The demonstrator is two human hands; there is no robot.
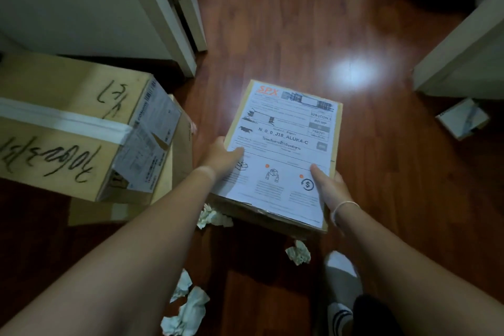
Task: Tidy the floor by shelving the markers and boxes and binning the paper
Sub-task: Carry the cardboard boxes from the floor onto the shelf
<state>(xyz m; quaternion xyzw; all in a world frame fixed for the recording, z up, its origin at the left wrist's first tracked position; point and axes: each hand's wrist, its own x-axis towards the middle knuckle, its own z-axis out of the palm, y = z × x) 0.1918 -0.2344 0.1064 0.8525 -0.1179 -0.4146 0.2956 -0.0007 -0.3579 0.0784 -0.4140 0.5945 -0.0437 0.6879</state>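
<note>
Both hands gripped a flat cardboard box (283, 150) with a shipping label, held above the wooden floor (300, 22): left hand (222, 157) on its left edge, right hand (331, 188) at its right corner; crumpled paper (214, 217) lay below

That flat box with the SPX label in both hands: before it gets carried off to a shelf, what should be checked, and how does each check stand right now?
1. Both hands on the flat box: ok. The left hand holds its left edge, the right hand its near right corner.
2. Box closed: cannot tell; the big label covers the top.
3. Footing: not ok. Crumpled paper lies by the person's foot, and more paper lies nearer.
4. Room on the left: not ok. The large taped box stands close.
5. Floor ahead: ok, bare wood; a small box sits off to the right.
6. Shelf: cannot tell, not in view.
</note>
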